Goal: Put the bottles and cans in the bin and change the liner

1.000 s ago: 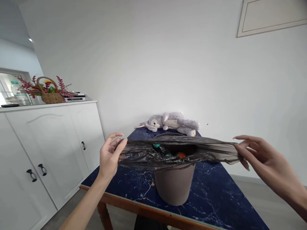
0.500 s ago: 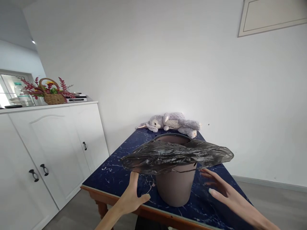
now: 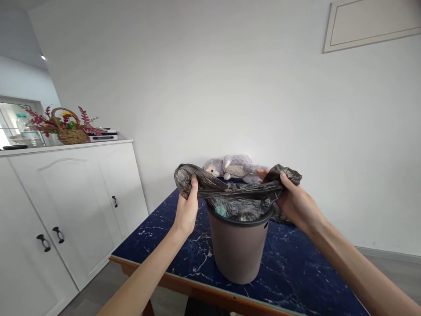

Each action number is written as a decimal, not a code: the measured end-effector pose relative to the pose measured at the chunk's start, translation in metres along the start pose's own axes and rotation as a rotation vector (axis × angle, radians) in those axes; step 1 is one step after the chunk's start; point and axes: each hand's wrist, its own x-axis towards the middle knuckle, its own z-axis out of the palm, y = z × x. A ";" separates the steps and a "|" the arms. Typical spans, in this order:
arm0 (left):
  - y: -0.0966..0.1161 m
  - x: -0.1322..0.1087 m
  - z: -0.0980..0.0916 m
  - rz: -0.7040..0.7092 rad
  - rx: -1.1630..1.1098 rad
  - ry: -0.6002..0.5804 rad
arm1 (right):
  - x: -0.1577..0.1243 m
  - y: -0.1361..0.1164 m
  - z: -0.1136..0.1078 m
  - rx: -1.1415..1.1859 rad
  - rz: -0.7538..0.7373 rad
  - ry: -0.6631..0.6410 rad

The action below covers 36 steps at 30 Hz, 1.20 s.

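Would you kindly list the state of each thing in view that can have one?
Bin: upright
Bag: partly inside bin, upper edge stretched
Left grip: closed on bag
Right grip: closed on bag
Plush rabbit: lying down, partly hidden
Cabinet doors: shut
Flower basket: upright, filled
Bottle: upright, capped, fill unclear

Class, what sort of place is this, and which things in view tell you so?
Probably a room in a home: a flower basket sits on a white cabinet, and a plush rabbit lies on the table.
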 end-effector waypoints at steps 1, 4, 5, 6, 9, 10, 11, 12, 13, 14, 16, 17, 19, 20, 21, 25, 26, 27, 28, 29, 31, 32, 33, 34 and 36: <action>0.001 0.004 0.002 -0.014 -0.103 -0.001 | 0.003 -0.003 0.001 0.041 -0.020 -0.001; 0.004 0.014 0.006 -0.028 -0.400 -0.023 | 0.011 -0.009 0.007 0.089 -0.072 -0.009; 0.005 0.017 0.008 -0.036 -0.473 -0.009 | 0.013 -0.010 0.009 0.085 -0.085 -0.015; 0.007 0.019 0.008 -0.045 -0.524 0.002 | 0.015 -0.011 0.011 0.081 -0.089 -0.029; 0.012 0.020 0.010 -0.075 -0.566 -0.053 | 0.020 -0.011 0.018 0.060 -0.052 -0.097; 0.014 0.020 0.011 -0.073 -0.547 -0.095 | 0.021 -0.010 0.021 0.037 -0.040 -0.114; 0.015 0.019 0.012 -0.061 -0.504 -0.140 | 0.023 -0.009 0.024 -0.003 -0.032 -0.128; 0.016 0.018 0.014 -0.044 -0.427 -0.183 | 0.024 -0.008 0.028 -0.063 -0.029 -0.142; 0.017 0.017 0.017 -0.028 -0.320 -0.223 | 0.026 -0.008 0.032 -0.147 -0.037 -0.155; 0.018 0.017 0.021 -0.010 -0.197 -0.253 | 0.027 -0.008 0.037 -0.255 -0.058 -0.166; 0.017 0.021 0.030 0.019 0.032 -0.302 | 0.030 -0.008 0.047 -0.494 -0.150 -0.193; 0.016 0.023 0.035 0.032 0.110 -0.330 | 0.031 -0.008 0.051 -0.606 -0.211 -0.210; 0.014 0.031 0.043 0.065 0.173 -0.373 | 0.034 -0.009 0.059 -0.769 -0.305 -0.250; 0.012 0.034 0.047 0.077 0.178 -0.381 | 0.036 -0.009 0.062 -0.816 -0.321 -0.273; 0.011 0.038 0.049 0.083 0.172 -0.364 | 0.037 -0.009 0.064 -0.846 -0.323 -0.291; 0.006 0.048 0.056 0.091 0.077 -0.147 | 0.040 -0.009 0.066 -0.812 -0.353 -0.324; 0.005 0.049 0.057 0.090 0.057 -0.106 | 0.040 -0.010 0.065 -0.767 -0.343 -0.327; 0.005 0.051 0.059 0.088 0.045 -0.083 | 0.040 -0.010 0.064 -0.697 -0.304 -0.333; 0.005 0.052 0.061 0.084 0.038 -0.075 | 0.040 -0.011 0.062 -0.601 -0.236 -0.344; 0.005 0.054 0.063 0.078 0.034 -0.074 | 0.040 -0.011 0.060 -0.484 -0.153 -0.359; 0.005 0.058 0.066 0.056 0.031 -0.086 | 0.039 -0.011 0.056 -0.225 -0.003 -0.381; 0.005 0.061 0.067 0.039 0.030 -0.100 | 0.039 -0.011 0.053 -0.107 0.048 -0.382; 0.004 0.063 0.067 0.020 0.025 -0.112 | 0.039 -0.010 0.050 -0.009 0.080 -0.376; 0.003 0.065 0.066 -0.001 0.015 -0.123 | 0.039 -0.009 0.048 0.066 0.101 -0.367; 0.002 0.069 0.062 -0.036 -0.032 -0.140 | 0.040 -0.007 0.043 0.155 0.128 -0.343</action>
